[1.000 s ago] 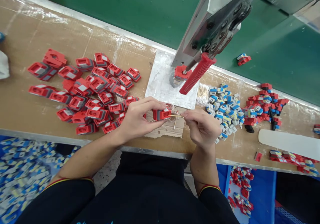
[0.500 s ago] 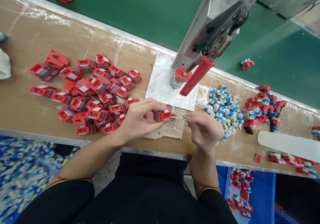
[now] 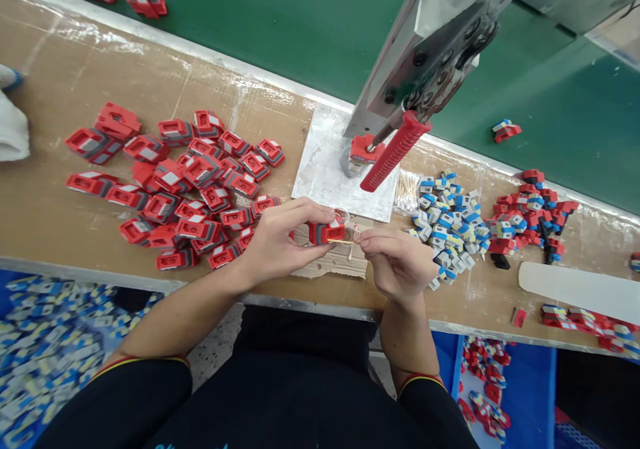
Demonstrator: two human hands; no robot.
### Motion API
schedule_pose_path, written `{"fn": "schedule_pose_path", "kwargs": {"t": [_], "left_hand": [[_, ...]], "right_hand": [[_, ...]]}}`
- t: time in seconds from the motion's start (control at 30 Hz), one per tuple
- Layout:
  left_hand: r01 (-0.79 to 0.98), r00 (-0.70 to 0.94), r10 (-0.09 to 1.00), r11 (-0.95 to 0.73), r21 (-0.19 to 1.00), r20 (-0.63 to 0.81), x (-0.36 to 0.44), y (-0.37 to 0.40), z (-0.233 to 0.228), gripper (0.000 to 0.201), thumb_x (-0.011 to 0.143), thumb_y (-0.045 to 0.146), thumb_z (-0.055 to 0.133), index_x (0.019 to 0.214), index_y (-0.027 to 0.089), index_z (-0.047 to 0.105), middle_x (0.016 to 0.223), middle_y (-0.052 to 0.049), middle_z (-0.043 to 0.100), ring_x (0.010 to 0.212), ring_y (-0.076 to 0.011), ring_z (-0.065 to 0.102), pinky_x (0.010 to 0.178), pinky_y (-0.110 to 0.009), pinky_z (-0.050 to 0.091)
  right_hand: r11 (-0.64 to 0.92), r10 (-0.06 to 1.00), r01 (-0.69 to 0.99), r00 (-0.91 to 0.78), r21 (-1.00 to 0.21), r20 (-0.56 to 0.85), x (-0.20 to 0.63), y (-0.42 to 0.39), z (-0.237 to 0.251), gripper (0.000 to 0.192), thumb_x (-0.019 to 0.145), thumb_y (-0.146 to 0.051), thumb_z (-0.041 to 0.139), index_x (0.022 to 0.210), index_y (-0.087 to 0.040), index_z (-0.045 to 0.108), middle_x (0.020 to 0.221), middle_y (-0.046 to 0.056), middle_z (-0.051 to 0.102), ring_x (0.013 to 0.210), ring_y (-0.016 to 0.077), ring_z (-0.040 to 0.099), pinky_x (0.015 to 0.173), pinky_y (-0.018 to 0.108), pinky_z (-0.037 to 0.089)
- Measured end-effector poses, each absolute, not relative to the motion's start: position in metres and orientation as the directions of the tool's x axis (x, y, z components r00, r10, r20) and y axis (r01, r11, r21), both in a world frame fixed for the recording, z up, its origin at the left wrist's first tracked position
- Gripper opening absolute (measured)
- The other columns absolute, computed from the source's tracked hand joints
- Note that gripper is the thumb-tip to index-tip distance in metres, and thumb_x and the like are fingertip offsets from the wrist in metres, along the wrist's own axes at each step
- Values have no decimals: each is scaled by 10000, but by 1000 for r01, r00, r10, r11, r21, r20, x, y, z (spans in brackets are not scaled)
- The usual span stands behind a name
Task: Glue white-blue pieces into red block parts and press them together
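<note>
Head view: the left hand (image 3: pixel 280 239) grips a small red and grey part (image 3: pixel 326 231) between thumb and fingers, holding it just above a scrap of cardboard (image 3: pixel 333 260) at the near edge of the workbench (image 3: pixel 60 82). The right hand (image 3: pixel 400 265) pinches a thin wooden stick (image 3: pixel 343 241) between thumb and forefinger, its other fingers curled in. The stick lies nearly level, its long axis running left to right, and its tip meets the right-hand face of the part (whether it goes into an opening cannot be told at this size). So the part sits directly to the left of the right hand, with the two hands close together and the stick bridging the small gap between them.

Against the picture half a second ago, the right hand has closed in toward the part, so less of the stick shows between the fingers and the red piece; the left hand and the part sit much as they did.

Further out, a heap of red housings (image 3: pixel 185 182) spreads to the left of the left hand, and a pile of small blue and white pieces (image 3: pixel 447 219) lies just right of the right hand. Beyond the hands a press with a red handle (image 3: pixel 395 151) stands on a metal plate (image 3: pixel 325 169), and a bundle of spare sticks (image 3: pixel 406 189) lies beside it.
</note>
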State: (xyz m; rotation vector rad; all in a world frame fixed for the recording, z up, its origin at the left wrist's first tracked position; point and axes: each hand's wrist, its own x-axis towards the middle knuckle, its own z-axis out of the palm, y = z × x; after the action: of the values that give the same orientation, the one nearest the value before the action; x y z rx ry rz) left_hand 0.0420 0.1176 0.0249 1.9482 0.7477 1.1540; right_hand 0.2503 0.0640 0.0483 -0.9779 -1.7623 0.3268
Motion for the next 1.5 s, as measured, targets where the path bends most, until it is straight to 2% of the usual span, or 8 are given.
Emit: {"fn": "schedule_pose_path", "kwargs": {"t": [0.67, 0.83, 1.0, 1.1, 1.2, 1.3, 1.37, 1.5], "left_hand": [[148, 449, 769, -566, 811, 455, 40, 118, 27, 231, 838, 160, 877, 1040, 196, 770, 1029, -64, 846, 954, -202, 819, 851, -290, 656], [119, 420, 784, -547, 828, 458, 39, 120, 28, 216, 829, 185, 887, 1014, 207, 778, 1012, -61, 851, 930, -207, 825, 841, -297, 664], [121, 367, 821, -508, 853, 437, 35, 121, 28, 216, 853, 224, 872, 1051, 229, 785, 1073, -67, 848, 984, -223, 824, 882, -342, 685], [123, 335, 841, -486, 865, 425, 32, 122, 24, 274, 847, 213, 880, 1103, 261, 795, 1141, -48, 834, 1049, -228, 811, 949, -365, 686], [87, 288, 869, -442, 893, 402, 33, 124, 18, 326, 843, 211, 890, 1149, 277, 798, 1243, -42, 811, 1131, -241, 794, 982, -375, 696], [24, 275, 900, -358, 933, 338, 35, 124, 15, 340, 865, 224, 875, 1191, 267, 790, 1308, -57, 797, 1177, -249, 789, 1010, -383, 701], [-2, 272, 914, -312, 950, 301, 36, 124, 14, 350, 853, 231, 885, 1189, 250, 790, 1238, -60, 823, 1105, -236, 814, 1007, -373, 704], [-20, 249, 933, -262, 965, 259, 39, 124, 13, 350, 790, 273, 932, 1109, 217, 798, 1088, -66, 849, 974, -242, 840, 930, -374, 728]], "right_hand": [[618, 746, 537, -170, -574, 644, 265, 60, 50, 299, 937, 13, 650, 1037, -241, 770, 866, 8, 852, 803, 182, 838, 703, 264, 675], [618, 718, 488, -31, -617, 695, 288, 57, 57, 325, 938, -13, 679, 1106, -271, 782, 854, 0, 835, 763, 183, 808, 669, 294, 641], [556, 820, 679, -355, -480, 448, 293, 52, 51, 183, 994, -99, 669, 1049, -245, 765, 955, 39, 815, 828, 194, 743, 737, 337, 619], [538, 838, 749, -430, -387, 335, 294, 46, 39, 182, 1033, -197, 648, 1161, -256, 764, 1074, 74, 780, 951, 217, 716, 796, 351, 625], [426, 890, 772, -264, -472, 371, 323, 33, 36, 342, 1038, -340, 668, 1376, -286, 676, 1222, 94, 719, 1113, 245, 694, 915, 398, 620], [128, 907, 874, 89, -470, 411, 368, 22, 38, 330, 1056, -379, 616, 1358, -262, 678, 1238, 113, 701, 1144, 276, 672, 943, 434, 579], [-28, 945, 933, 142, -359, 295, 388, 27, 37, 278, 1030, -377, 643, 1246, -228, 736, 1178, 124, 733, 1118, 306, 654, 982, 467, 537], [-116, 993, 989, 118, -91, 11, 390, 52, 28, 190, 984, -341, 688, 1099, -219, 778, 1154, 122, 784, 1143, 346, 623, 1007, 486, 457]]}}
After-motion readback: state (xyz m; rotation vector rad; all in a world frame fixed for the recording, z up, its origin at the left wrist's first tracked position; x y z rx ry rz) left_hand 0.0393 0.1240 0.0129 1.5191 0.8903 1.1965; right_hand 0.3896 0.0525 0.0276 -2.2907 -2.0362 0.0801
